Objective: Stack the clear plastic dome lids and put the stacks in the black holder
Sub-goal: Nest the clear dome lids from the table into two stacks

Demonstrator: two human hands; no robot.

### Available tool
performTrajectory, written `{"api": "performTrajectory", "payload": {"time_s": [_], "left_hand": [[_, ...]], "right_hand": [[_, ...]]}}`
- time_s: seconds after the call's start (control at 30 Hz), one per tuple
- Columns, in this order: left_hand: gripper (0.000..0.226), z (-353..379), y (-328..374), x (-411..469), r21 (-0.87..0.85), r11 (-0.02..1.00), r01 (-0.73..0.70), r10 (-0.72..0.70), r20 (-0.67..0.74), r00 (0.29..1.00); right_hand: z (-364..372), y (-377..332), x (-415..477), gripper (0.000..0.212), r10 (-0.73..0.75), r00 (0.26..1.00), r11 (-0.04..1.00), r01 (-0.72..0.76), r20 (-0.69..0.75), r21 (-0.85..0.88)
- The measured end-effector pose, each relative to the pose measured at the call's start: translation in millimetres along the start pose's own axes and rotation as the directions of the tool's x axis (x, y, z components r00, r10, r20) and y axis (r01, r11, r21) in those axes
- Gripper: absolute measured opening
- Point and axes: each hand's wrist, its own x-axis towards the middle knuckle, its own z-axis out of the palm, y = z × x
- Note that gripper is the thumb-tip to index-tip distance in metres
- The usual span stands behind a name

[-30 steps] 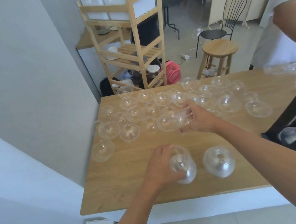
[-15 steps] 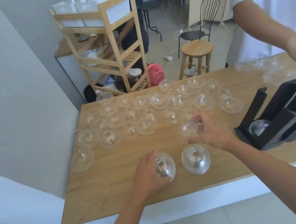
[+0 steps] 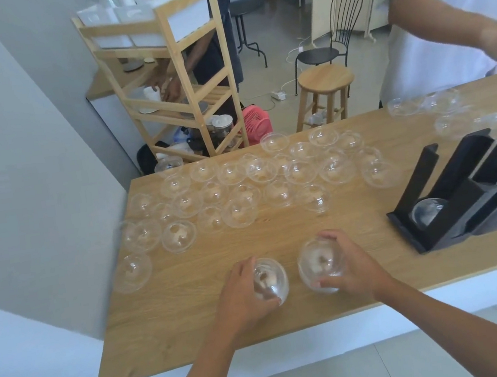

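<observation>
Several clear plastic dome lids (image 3: 239,213) lie scattered over the far half of the wooden table (image 3: 178,333). My left hand (image 3: 239,297) grips a small stack of lids (image 3: 272,280) near the front edge. My right hand (image 3: 350,265) curls round a second stack of lids (image 3: 319,264) just to the right of it. The black holder (image 3: 462,191) with slanted slots stands at the right, and one lid stack (image 3: 427,210) sits in its front slot.
More lids (image 3: 438,103) lie at the table's far right, where another person in a white shirt (image 3: 450,3) reaches over. Beyond the table stand a wooden shelf rack (image 3: 170,81), a wooden stool (image 3: 325,83), a black chair (image 3: 334,34) and a second person behind the rack.
My right hand brought a lid back from the pile and set it down onto the right-hand stack near the front edge. My left hand stayed on its stack. The view swung right.
</observation>
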Motion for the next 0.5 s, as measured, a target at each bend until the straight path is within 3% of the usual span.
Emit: {"api": "performTrajectory", "payload": {"time_s": [0.27, 0.5], "left_hand": [[0.104, 1.2, -2.0, 0.1, -0.022, 1.0, 0.009, -0.009, 0.004, 1.0], [0.104, 0.3, -1.8, -0.2, -0.029, 1.0, 0.011, -0.011, 0.014, 1.0]], "right_hand": [[6.6, 17.8, -1.3, 0.115, 0.002, 1.0, 0.995, -0.003, -0.007, -0.098], [6.2, 17.8, -2.6, 0.121, -0.108, 0.994, 0.987, 0.105, -0.021, -0.125]]}}
